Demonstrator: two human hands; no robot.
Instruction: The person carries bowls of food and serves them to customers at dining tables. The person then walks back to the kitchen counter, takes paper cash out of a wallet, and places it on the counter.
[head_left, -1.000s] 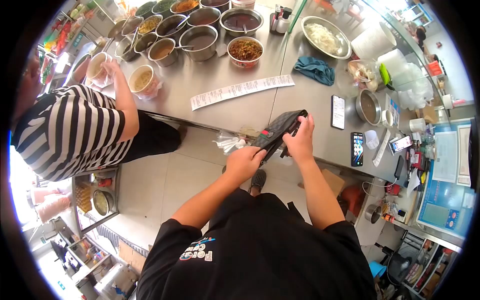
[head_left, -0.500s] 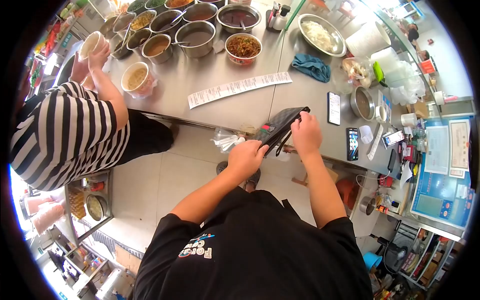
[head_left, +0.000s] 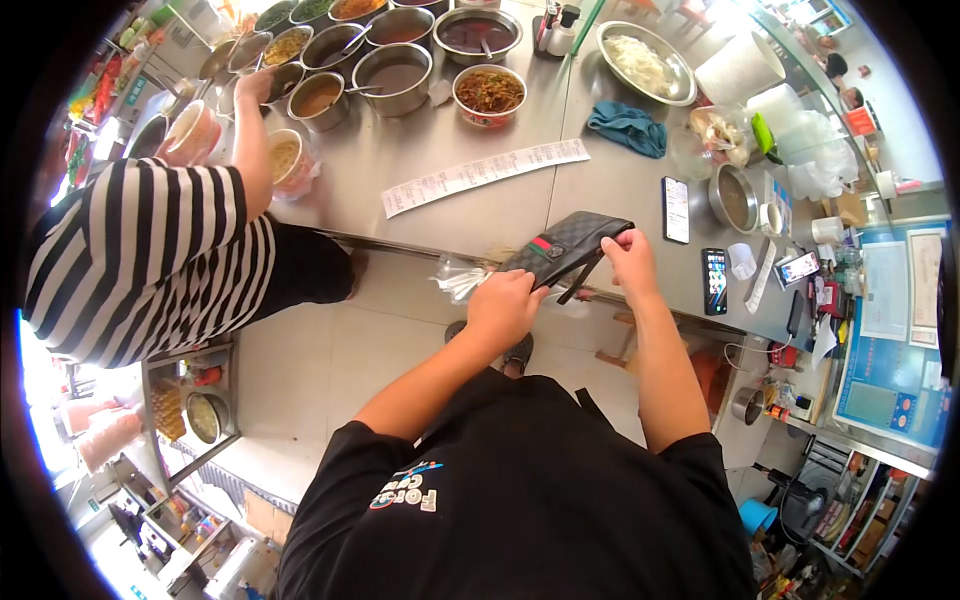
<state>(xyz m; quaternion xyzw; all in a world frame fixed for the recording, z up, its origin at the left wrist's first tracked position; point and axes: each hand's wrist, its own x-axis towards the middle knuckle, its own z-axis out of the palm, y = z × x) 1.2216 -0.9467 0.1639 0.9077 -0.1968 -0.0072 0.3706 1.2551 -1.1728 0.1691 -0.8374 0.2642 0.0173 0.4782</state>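
Note:
A dark checkered pouch (head_left: 575,243) with a red and green stripe is held over the counter's front edge. My left hand (head_left: 503,310) grips its near left end. The fingers of my right hand (head_left: 630,258) pinch its right corner, by the zipper edge. A dark strap hangs beneath the pouch. Beyond it, a long printed receipt (head_left: 487,178) lies on the steel counter. Two phones rest to the right, one with a white screen (head_left: 676,210) and one with a dark screen (head_left: 715,281).
At the left, a co-worker in a striped shirt (head_left: 150,260) holds a bowl (head_left: 190,133) and reaches toward the metal pots (head_left: 392,78). A bowl of chopped topping (head_left: 489,95), a teal cloth (head_left: 628,129) and a basin of white food (head_left: 645,65) stand farther back.
The pouch has turned so its striped face shows more, and my right hand has shifted to its corner. The co-worker's arm has moved from the bowl toward the pots.

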